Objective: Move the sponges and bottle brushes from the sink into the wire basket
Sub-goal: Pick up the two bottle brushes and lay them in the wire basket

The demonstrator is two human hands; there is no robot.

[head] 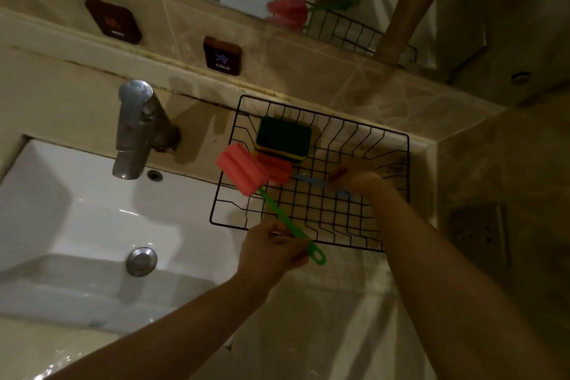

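A black wire basket (398, 194) stands on the counter right of the sink (77, 219). Inside it at the back left lie stacked green-and-yellow sponges (283, 137). My left hand (271, 248) grips the green handle of a bottle brush (283, 222) whose pink foam head (239, 171) hangs over the basket's left rim. My right hand (354, 176) is inside the basket, closed on the blue handle of a second bottle brush (308, 179); its pink head (276, 168) rests beside the sponges. The sink basin holds no sponges or brushes that I can see.
A chrome tap (135, 129) stands at the sink's back edge and a drain plug (141, 261) sits in the basin. Hot and cold tags (222, 55) are on the tiled wall under a mirror. A wall (493, 194) closes off the right side.
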